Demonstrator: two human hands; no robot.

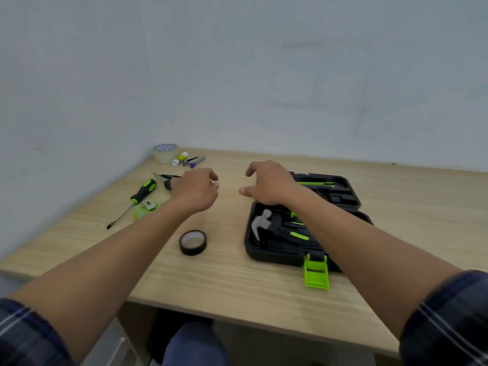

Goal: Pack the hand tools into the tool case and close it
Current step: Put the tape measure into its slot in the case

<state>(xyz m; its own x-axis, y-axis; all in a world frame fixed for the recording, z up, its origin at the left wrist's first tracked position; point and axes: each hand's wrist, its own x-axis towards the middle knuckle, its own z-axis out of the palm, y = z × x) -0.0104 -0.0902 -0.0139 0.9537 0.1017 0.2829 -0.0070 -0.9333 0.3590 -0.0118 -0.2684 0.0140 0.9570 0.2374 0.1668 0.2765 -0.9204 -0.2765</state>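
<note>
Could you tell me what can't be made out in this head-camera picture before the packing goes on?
- Pliers: mostly hidden behind the left hand.
- Case tray: the right forearm covers its middle, so the free slots are unclear; only the hammer reads plainly.
- Green item beside the screwdriver: too blurred to identify.

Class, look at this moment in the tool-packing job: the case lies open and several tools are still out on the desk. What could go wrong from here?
1. The screwdriver, the pliers and a small green item still lie left of the tool case; closing now would probably leave them out.
2. The black tape roll sits under the left forearm, so a careless sweep might knock it away.
3. The green latch hangs over the desk edge side; the right arm could snag it.
</note>
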